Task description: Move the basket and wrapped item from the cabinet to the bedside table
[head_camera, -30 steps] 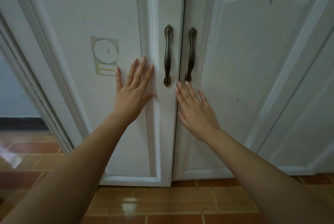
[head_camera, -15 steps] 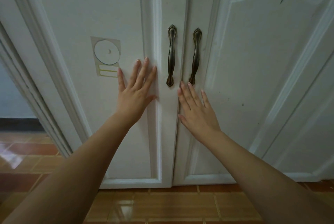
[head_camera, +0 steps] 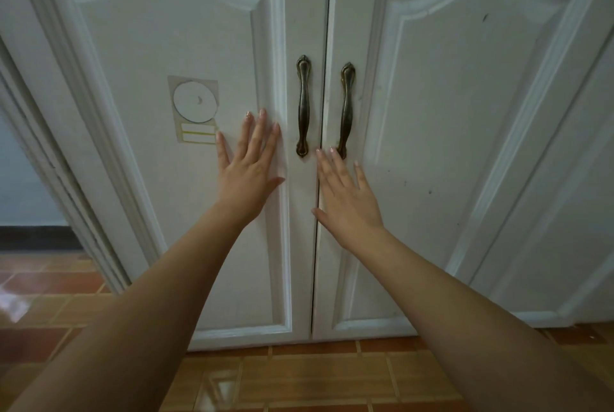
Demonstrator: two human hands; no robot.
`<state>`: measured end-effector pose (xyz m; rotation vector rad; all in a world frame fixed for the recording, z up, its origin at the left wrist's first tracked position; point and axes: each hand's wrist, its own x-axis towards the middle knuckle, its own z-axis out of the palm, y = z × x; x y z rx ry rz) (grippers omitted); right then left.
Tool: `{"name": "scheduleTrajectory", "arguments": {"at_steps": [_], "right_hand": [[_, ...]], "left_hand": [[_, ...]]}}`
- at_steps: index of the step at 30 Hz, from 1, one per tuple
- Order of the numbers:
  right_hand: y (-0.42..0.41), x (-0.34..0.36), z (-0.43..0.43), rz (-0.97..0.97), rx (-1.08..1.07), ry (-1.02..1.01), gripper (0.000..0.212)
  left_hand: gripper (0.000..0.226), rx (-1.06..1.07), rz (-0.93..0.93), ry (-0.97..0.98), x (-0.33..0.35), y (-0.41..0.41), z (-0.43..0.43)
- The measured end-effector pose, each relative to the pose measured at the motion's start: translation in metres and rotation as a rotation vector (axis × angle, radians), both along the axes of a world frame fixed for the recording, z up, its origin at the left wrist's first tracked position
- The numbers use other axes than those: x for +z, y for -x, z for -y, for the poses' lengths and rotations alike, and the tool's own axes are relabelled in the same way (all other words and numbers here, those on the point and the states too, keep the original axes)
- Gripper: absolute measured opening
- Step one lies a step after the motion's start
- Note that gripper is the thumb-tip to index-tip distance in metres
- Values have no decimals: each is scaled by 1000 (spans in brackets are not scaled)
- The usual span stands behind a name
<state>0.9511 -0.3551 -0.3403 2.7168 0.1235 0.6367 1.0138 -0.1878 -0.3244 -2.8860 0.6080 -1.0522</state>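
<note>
- The basket and wrapped item are not in sight; judging by the task, they sit behind the shut cabinet doors, so their exact place cannot be told.
- The left door (head_camera: pixel 172 46) and right door (head_camera: pixel 465 112) meet along a closed centre seam.
- The left hand (head_camera: pixel 247 169) lies flat on the left door, grip spread and holding nothing, just beside the left handle (head_camera: pixel 303 106).
- The right hand (head_camera: pixel 349 199) is also spread and empty, low on the right door, fingertips (head_camera: pixel 332 151) right at the foot of the right handle (head_camera: pixel 345 111); whether they touch it cannot be told.
- Against a second ago the view has drawn closer and both hands have crept upward toward the handles, the right most of all.
- That suggests the opening step is only beginning: neither handle is gripped yet.
- A round sticker (head_camera: pixel 194 101) marks the left door; tiled floor (head_camera: pixel 315 378) lies below.
</note>
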Motion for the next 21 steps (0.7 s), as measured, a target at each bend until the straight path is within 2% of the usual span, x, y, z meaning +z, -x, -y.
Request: {"name": "scheduleTrajectory", "arguments": {"at_steps": [10,16,21], "right_hand": [[13,3,14,-37,101,-121,70],[18,0,26,-40,113,-195,69],[27,4,28,17,206,-302,63]], "left_hand": [[84,-5,-62,-64,10,13,-7],[78,-53,-80,-5,13,19,-6],[68,-68,-104,83,10,29,-8]]}}
